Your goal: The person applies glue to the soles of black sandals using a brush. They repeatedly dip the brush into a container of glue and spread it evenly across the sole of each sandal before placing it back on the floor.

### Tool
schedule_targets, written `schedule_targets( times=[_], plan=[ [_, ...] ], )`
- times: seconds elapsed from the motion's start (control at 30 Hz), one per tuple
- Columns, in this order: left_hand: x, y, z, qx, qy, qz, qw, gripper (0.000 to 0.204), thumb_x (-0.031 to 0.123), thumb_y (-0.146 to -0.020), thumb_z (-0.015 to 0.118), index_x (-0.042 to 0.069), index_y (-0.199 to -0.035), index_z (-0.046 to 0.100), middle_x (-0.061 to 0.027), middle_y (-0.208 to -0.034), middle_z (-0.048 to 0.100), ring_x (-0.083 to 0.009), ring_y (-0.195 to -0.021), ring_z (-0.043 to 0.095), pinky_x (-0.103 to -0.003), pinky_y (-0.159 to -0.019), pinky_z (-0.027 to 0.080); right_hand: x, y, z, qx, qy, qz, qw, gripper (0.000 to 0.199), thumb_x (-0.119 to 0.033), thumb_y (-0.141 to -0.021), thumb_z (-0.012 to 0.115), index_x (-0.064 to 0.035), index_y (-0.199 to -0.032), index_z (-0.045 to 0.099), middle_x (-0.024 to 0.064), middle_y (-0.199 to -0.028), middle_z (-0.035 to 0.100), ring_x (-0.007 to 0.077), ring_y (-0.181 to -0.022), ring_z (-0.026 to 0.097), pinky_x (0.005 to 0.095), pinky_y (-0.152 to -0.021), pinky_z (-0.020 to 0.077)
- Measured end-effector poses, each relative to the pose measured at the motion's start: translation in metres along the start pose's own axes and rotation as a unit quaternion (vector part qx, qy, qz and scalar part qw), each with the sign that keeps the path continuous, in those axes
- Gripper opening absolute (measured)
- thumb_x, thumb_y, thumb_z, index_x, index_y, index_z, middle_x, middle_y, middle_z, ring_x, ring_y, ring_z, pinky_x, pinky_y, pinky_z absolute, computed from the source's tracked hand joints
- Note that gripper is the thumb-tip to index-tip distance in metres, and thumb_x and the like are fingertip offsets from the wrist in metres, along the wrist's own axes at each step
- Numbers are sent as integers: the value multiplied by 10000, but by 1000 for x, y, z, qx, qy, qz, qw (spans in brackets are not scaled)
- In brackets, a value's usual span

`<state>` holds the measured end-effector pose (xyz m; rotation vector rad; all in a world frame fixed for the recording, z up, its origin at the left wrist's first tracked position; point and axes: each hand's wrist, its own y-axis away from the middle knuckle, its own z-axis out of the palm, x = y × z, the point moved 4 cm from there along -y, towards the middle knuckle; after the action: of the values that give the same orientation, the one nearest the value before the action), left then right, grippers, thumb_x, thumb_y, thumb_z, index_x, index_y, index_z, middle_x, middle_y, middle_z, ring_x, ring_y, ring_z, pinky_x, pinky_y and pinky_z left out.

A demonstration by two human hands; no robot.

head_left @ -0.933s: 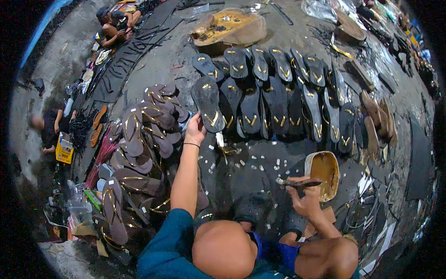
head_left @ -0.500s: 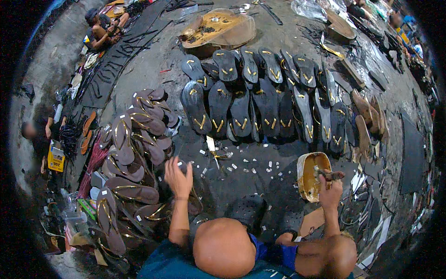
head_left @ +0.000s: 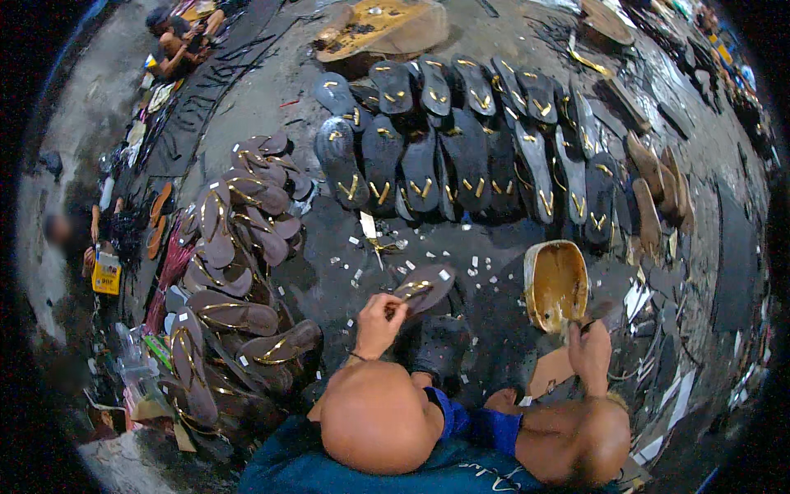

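Note:
Above my left knee, my left hand pinches the near end of a brown flip-flop with a gold-edged strap. Its far end, with a small white sticker, points away to the right. On the right side my right hand grips a short brush, partly blurred, just off the near end of a glue tub. That oblong pale tub has yellowish-brown glue smeared inside. Left of my left hand lies a heap of similar brown flip-flops with gold-edged straps.
Rows of black soles with gold strap ends stand beyond the tub. Small white scraps dot the dark floor. Brown shoe forms lie at right. A wooden block is at the far side; a seated person is far left.
My left hand has moved right from the heap and now holds a flip-flop. My right hand has drawn the brush nearer, out of the tub. The view has tipped slightly.

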<state>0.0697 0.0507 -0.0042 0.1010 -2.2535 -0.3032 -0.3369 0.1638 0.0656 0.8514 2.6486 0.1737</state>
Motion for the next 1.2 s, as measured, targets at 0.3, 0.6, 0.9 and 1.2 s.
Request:
schedule_targets(
  times=[0.3, 0.6, 0.9, 1.2],
  plan=[
    [32, -47, 95, -216, -268, 315, 885, 711, 502, -887, 529, 149, -1469, 324, -142, -1571, 121, -345, -1453, 55, -515, -1147, 20, -32, -36, -41, -150, -701, 87, 692, 258, -217, -961, 556, -21, -1128, 573, 33, -1031, 630, 136, -896, 614, 342, -791, 523],
    [152, -79, 81, -292, 611, -109, 728, 427, 297, -1000, 351, 4, -1248, 536, -116, -1136, 640, -228, -1003, 634, -354, -905, 507, -154, -68, -54, 0, -543, -197, 816, 216, -110, -860, 670, -35, -1060, 639, 80, -937, 685, 176, -837, 648, 303, -790, 496],
    [147, -59, 76, -382, 658, -101, 641, 476, 345, -991, 348, -8, -1259, 523, -154, -1193, 612, -270, -1030, 627, -384, -917, 506, -164, -113, -48, 142, -406, -284, 857, 172, -44, -812, 651, -61, -983, 650, 141, -953, 681, 331, -844, 642, 399, -760, 502],
    [166, -59, 71, -379, 655, -88, 648, 594, 426, -970, 349, -6, -1374, 394, -227, -1377, 451, -374, -1212, 506, -483, -1039, 401, -179, -12, -28, -13, -418, -483, 769, 372, 15, -690, 623, -120, -1036, 641, 108, -1040, 648, 303, -954, 616, 389, -850, 480]
  ],
)
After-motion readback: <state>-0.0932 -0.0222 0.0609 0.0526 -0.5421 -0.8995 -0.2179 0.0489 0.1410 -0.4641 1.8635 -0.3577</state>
